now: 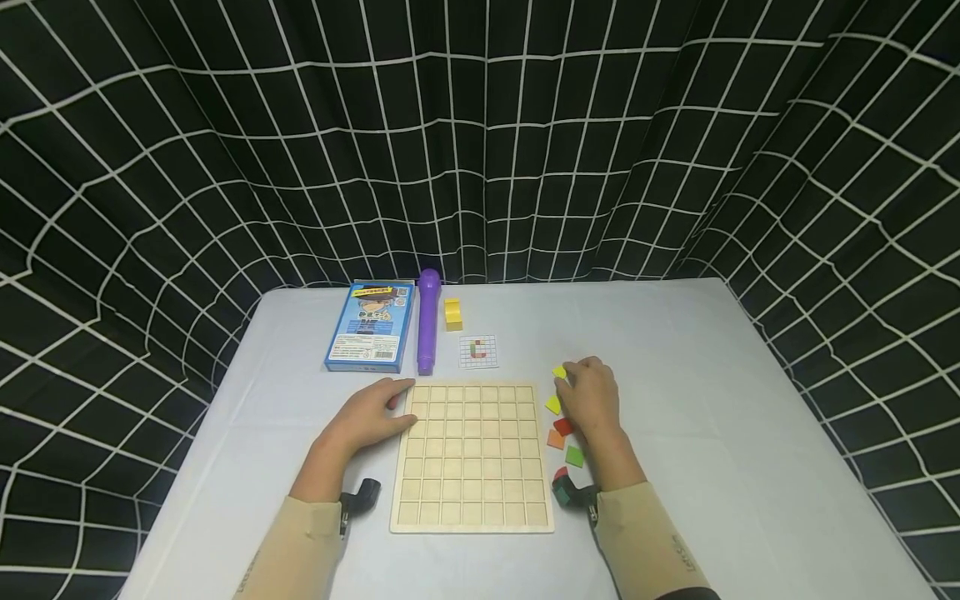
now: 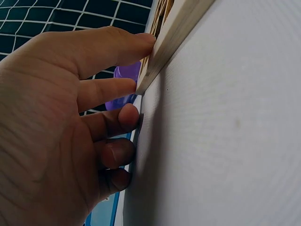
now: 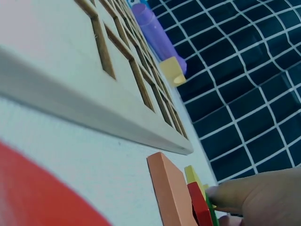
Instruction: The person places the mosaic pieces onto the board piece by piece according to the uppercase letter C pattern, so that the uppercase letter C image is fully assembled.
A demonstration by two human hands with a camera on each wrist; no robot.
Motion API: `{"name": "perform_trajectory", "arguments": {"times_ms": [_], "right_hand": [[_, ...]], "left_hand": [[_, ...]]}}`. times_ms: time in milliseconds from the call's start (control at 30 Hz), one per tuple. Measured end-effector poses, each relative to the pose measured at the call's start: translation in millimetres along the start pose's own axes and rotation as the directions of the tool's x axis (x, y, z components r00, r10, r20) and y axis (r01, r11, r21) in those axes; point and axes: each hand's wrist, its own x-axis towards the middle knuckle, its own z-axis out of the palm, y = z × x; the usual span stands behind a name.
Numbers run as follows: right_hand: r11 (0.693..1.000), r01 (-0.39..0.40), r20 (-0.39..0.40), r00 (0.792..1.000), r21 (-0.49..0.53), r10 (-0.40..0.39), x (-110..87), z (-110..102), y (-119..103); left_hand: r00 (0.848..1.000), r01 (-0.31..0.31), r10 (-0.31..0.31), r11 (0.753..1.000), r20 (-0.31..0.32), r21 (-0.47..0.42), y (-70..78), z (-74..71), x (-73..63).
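A square wooden grid board lies on the white table with bare cells. At its left edge my left hand rests its thumb and index finger near the far corner; in the left wrist view the other fingers bend loosely beside the board. Right of the board, my right hand pinches a yellow tile between thumb and index finger. Closer to me lie another yellow tile, a red tile, an orange tile and a green tile. The right wrist camera partly covers another red tile.
Beyond the board are a blue printed box, a purple rod with a rounded end, a yellow block and a small card with a coloured grid pattern. A black curtain with white grid lines surrounds the table.
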Motion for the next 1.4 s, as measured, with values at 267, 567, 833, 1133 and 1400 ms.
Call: {"name": "perform_trajectory", "arguments": {"times_ms": [267,567,833,1133,1400], "right_hand": [[0.999,-0.004,-0.043,0.999,0.036,0.006,-0.2,1,2],[0.994,-0.025,-0.017,0.999,0.103,0.027,1.8,-6,2],[0.978,-0.013,-0.025,1.0,0.207,0.018,0.0,-23,-5],[0.976,0.078,-0.058,0.996,0.202,-0.068,-7.7,-41,-28],[0.955,0.193,-0.082,0.98,0.226,-0.179,-19.9,-54,-46]], "left_hand": [[1.0,-0.003,0.003,1.0,-0.002,0.003,2.1,-1.4,-0.4],[1.0,-0.018,0.017,1.0,-0.006,-0.016,2.3,-1.3,-1.1],[1.0,-0.017,0.017,1.0,-0.004,-0.011,0.1,-0.2,-0.4],[1.0,-0.011,0.011,1.0,0.002,0.001,-4.5,2.5,2.2],[1.0,-0.022,0.022,1.0,0.008,-0.008,-4.1,2.0,1.7]]}}
